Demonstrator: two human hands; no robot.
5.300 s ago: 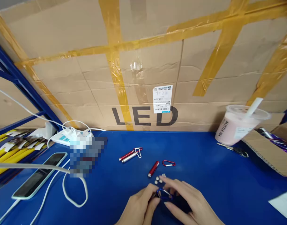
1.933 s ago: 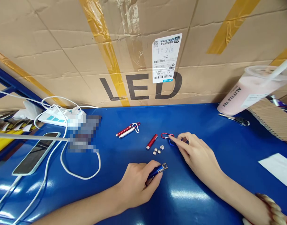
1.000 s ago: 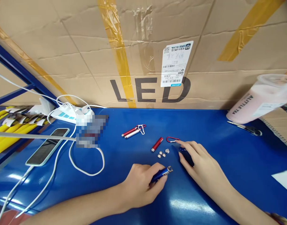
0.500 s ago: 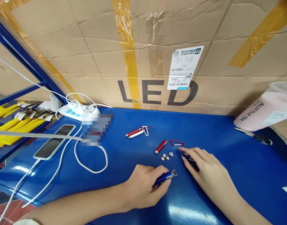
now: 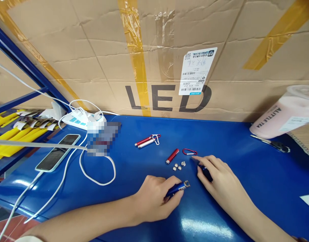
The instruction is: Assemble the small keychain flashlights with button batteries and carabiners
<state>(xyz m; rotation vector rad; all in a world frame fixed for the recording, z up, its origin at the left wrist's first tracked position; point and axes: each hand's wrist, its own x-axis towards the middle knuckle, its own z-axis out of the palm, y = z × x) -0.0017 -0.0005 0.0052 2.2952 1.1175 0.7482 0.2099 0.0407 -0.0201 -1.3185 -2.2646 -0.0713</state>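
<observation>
Beyond the fingers of the left hand (image 5: 156,200) and right hand (image 5: 226,186) stands a cardboard box (image 5: 99,43), its top cut off; beneath them spreads the blue table (image 5: 136,164). Well right of the right fingers, the picture's edge crops a pink drink cup (image 5: 277,116). The left fingers grasp a blue tube (image 5: 176,189), hiding its rear end. Beyond their tips lies a red tube (image 5: 172,156). Under the right fingers, a blue clip (image 5: 204,169) is mostly hidden; whether they grip it, I cannot tell. Just past the right index fingertip lies a red carabiner (image 5: 189,152). Between both hands' fingertips sit silver pieces (image 5: 179,168), too small to read.
</observation>
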